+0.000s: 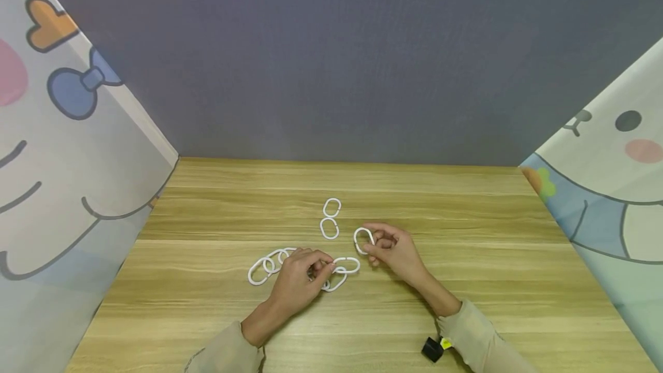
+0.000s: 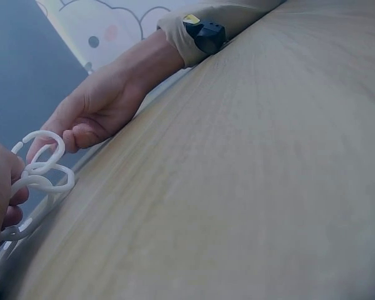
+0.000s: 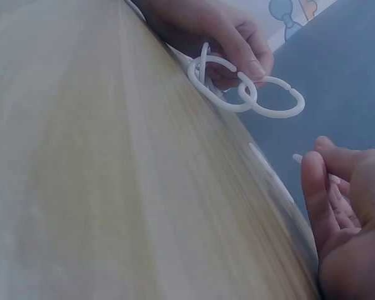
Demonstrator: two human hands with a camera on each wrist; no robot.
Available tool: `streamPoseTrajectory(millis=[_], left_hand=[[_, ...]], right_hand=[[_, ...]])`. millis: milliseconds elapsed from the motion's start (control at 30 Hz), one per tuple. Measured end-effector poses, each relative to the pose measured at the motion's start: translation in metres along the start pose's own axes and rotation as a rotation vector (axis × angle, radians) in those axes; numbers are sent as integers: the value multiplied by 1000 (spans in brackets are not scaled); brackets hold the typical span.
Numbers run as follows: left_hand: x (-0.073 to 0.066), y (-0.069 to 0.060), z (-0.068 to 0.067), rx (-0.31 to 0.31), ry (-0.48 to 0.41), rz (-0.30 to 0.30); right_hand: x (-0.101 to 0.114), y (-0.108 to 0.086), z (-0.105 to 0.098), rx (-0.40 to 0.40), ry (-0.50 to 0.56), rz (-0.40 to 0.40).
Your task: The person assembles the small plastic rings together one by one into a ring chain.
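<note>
My left hand (image 1: 299,278) pinches the end link (image 1: 354,266) of a chain of white plastic rings, each with a small gap in its side. The chain (image 1: 255,274) runs beneath that hand and comes out on its left, so its middle is hidden. To the right, my right hand (image 1: 396,251) holds a single white ring (image 1: 356,237) between thumb and fingers, apart from the chain. In the right wrist view the end links (image 3: 281,114) hang joined from the left fingers, their gaps visible.
Two loose white rings (image 1: 330,229) lie one above the other on the wooden table (image 1: 466,206), beyond the hands. A grey panel (image 1: 342,73) stands at the back, with cartoon-printed panels at both sides. A black device (image 1: 432,349) sits at the right cuff.
</note>
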State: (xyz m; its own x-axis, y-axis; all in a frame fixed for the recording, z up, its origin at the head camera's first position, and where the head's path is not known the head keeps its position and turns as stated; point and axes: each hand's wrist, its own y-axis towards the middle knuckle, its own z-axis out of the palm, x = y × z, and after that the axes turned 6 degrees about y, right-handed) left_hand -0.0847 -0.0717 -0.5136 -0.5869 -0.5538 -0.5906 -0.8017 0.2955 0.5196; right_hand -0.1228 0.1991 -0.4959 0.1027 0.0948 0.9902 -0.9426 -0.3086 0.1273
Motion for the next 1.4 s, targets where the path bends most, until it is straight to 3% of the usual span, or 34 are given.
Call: streamPoseTrajectory(millis=[233,500,767,1133,1400], left_hand=[[1,0,0,-11,4,-12],[0,1,-1,-25,11,-13],[-1,2,-1,-19,5,-29],[-1,2,-1,-27,12,-29],[0,2,0,-39,6,-7]], right_hand=[[-4,0,-3,54,143,-38],[-1,-1,-2,181,297,-64],[0,-3,1,278,288,-48],[2,-5,4,351,265,10],[-2,-5,4,404,280,-13]])
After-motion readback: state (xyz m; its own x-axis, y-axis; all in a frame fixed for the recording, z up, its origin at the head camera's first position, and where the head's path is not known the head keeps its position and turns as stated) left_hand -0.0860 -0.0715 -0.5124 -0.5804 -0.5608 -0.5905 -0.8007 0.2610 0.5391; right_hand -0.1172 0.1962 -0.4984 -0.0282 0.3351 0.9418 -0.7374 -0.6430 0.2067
